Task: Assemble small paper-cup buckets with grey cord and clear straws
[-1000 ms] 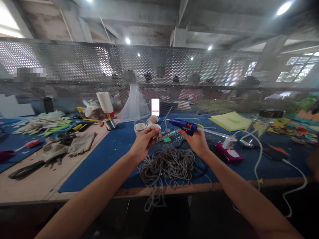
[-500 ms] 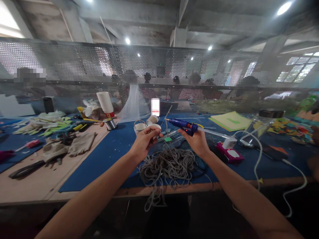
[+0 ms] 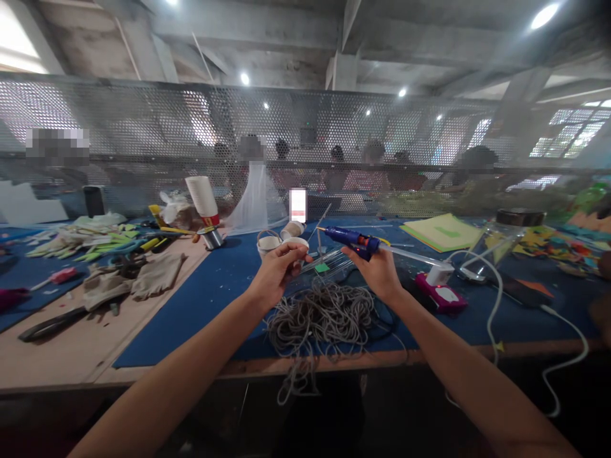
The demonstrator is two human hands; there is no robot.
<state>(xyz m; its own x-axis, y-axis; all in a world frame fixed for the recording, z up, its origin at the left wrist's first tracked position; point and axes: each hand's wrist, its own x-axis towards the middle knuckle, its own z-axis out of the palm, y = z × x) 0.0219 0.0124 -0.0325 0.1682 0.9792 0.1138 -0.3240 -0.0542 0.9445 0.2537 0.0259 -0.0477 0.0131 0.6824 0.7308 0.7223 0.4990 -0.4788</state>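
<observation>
My left hand [image 3: 277,270] is closed around a small white paper cup [image 3: 296,242], held above the blue mat [image 3: 200,299]. My right hand [image 3: 377,270] grips a blue hot glue gun [image 3: 351,238], its nozzle pointing left toward the cup. A clear glue stick sticks out behind the gun to the right. Below both hands lies a tangled pile of grey cord [image 3: 322,315], part of it hanging over the table's front edge. Clear glue sticks [image 3: 329,261] lie between the hands on the mat.
Two more paper cups [image 3: 277,238] and a tilted cup stack [image 3: 204,203] stand behind. Gloves [image 3: 143,277], scissors and scraps cover the left side. A pink power strip [image 3: 442,292] with white cable, a jar [image 3: 506,238] and green paper [image 3: 442,232] lie right. A mesh screen separates other people beyond.
</observation>
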